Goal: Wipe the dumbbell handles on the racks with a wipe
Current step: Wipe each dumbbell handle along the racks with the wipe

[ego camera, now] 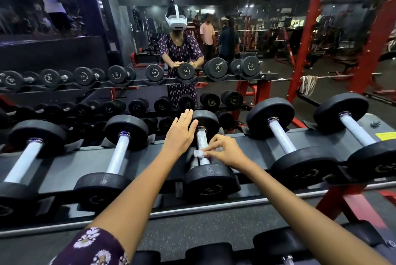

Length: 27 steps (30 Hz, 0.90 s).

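A row of black dumbbells with silver knurled handles lies on the top shelf of the rack point(252, 149). The middle dumbbell point(211, 177) is right in front of me. My right hand point(222, 151) pinches a small white wipe point(198, 153) against the lower part of its handle point(201, 140). My left hand point(181, 132) rests flat, fingers spread, against the far weight head of the same dumbbell and holds nothing.
More dumbbells lie left point(119, 151) and right point(280, 136) of it on the same shelf, and others on a lower shelf point(278, 245). A mirror wall stands just behind the rack. A red frame post point(306, 35) rises at the right.
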Motion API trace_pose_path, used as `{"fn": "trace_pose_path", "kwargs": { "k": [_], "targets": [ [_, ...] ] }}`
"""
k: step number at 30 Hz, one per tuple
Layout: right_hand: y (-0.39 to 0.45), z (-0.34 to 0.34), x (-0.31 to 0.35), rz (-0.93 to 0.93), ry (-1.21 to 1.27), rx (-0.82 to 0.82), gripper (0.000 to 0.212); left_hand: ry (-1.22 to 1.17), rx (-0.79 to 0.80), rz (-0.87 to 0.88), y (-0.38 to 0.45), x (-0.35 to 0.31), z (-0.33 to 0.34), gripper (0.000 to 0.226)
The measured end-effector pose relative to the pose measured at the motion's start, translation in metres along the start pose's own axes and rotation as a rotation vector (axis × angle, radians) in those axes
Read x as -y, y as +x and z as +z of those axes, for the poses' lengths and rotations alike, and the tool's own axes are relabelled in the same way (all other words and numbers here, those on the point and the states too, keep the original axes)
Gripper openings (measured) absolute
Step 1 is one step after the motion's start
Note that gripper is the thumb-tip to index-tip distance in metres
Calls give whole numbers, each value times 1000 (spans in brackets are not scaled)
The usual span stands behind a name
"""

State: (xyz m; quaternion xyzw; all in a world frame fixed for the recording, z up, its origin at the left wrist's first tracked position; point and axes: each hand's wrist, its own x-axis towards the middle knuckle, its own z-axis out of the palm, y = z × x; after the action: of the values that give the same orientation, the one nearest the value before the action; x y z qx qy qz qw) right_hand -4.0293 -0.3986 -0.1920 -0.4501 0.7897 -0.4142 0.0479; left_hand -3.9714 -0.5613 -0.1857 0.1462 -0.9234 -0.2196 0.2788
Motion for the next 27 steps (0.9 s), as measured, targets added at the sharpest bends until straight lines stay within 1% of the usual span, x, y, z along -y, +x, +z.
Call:
{"fn": "trace_pose_path", "kwargs": {
  "k": [2, 6, 8, 11, 13, 15, 17, 19, 21, 25, 27],
  "targets": [
    [1, -5, 4, 39, 13, 48, 20, 1, -1, -8, 0, -1, 1, 51],
    [30, -3, 15, 110, -29, -109, 17, 9, 12, -22, -2, -2, 3, 52],
    [31, 0, 15, 133, 2, -134, 15, 14, 17, -32, -2, -4, 2, 52],
    [12, 1, 11, 145, -6, -123, 15, 15, 34, -41, -2, -5, -1, 51],
    [0, 0, 9, 150, 28, -81, 16, 11, 31, -43, -2, -5, -2, 51],
    [1, 0, 11, 149, 81, -82, 12, 2, 32, -53, -3, -6, -2, 51],
    [11, 0, 15, 149, 148, -132, 10, 1, 39, -65, -3, -6, -1, 51],
    [20, 2, 20, 175, 204, -218, 11, 8, 49, -70, -3, -7, -2, 51],
    [23, 5, 20, 206, 226, -275, 10, -4, 49, -77, -3, -9, -4, 50],
    [12, 12, 13, 204, 195, -242, 5, -38, 29, -87, -4, -12, -4, 49],
    [17, 11, 13, 236, 263, -272, 6, -38, 32, -93, -3, -13, -4, 49]
  ]
}}
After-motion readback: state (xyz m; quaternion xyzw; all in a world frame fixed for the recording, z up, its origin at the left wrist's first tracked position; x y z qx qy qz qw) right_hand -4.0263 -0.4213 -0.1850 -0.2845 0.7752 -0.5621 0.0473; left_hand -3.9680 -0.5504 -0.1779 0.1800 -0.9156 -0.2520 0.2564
